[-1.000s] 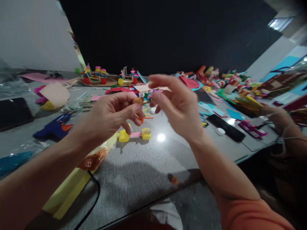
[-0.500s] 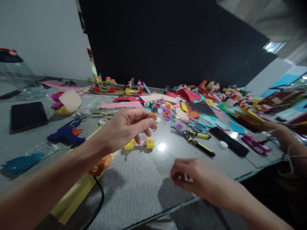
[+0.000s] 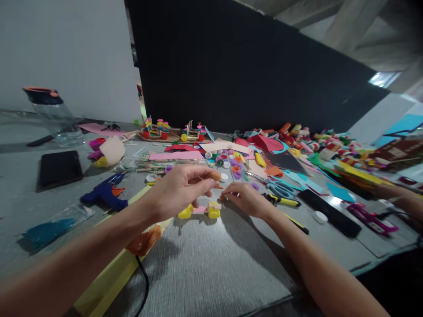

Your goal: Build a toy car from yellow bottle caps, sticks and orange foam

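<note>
My left hand [image 3: 183,189] is raised over the table with thumb and fingers pinched together; whatever it holds is too small to make out. Close to its fingertips is my right hand [image 3: 246,198], its fingers curled and drawn together, their contents hidden. Below both hands stands a small piece with yellow wheels [image 3: 214,211] at its ends and a pink strip [image 3: 199,210] between them. A blue glue gun [image 3: 105,193] lies left of my left hand. Yellow-handled pliers [image 3: 286,201] are partly hidden behind my right forearm.
An orange lump [image 3: 144,241] rests on a yellow strip [image 3: 102,279] under my left forearm. Scissors [image 3: 280,189], a black phone-like slab [image 3: 330,213] and bottle caps [image 3: 236,169] lie rightward. Small wheeled models [image 3: 191,132] stand behind. Another person's hand [image 3: 395,196] is far right.
My right hand has moved up and left from the near table edge to beside my left fingertips. The left hand keeps its pinch. The camera view has shifted.
</note>
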`<state>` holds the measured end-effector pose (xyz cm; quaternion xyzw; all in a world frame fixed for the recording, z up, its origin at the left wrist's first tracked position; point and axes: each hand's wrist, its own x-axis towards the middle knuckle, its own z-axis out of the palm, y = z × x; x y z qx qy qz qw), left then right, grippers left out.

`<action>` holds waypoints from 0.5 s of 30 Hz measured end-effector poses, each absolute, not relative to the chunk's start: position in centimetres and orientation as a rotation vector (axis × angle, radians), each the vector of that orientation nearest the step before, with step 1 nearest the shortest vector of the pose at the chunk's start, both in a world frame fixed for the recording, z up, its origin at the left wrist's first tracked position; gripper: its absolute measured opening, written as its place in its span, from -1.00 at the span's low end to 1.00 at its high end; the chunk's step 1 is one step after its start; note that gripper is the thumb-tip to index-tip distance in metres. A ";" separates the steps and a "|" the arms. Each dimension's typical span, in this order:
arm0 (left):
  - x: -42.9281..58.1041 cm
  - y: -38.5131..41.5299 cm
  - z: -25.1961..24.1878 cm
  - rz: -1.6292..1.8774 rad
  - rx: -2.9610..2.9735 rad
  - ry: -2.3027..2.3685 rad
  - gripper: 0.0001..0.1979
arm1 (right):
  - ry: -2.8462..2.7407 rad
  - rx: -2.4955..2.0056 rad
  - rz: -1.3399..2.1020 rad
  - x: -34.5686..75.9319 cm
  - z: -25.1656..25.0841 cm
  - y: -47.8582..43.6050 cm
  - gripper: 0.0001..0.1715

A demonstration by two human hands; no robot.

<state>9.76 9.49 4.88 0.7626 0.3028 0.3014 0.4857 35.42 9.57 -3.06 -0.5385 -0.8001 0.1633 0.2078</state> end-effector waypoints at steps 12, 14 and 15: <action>10.3 9.1 4.5 0.675 1.707 0.681 -0.75 | -1.820 -1.039 0.500 33.9 0.9 6.4 -0.79; 10.3 8.8 4.4 0.696 1.691 0.665 -0.61 | -1.828 -0.941 0.492 32.6 2.2 5.2 -0.71; 10.3 8.7 4.3 0.710 1.685 0.649 -0.57 | -1.846 -0.904 0.490 31.9 2.7 4.8 -0.69</action>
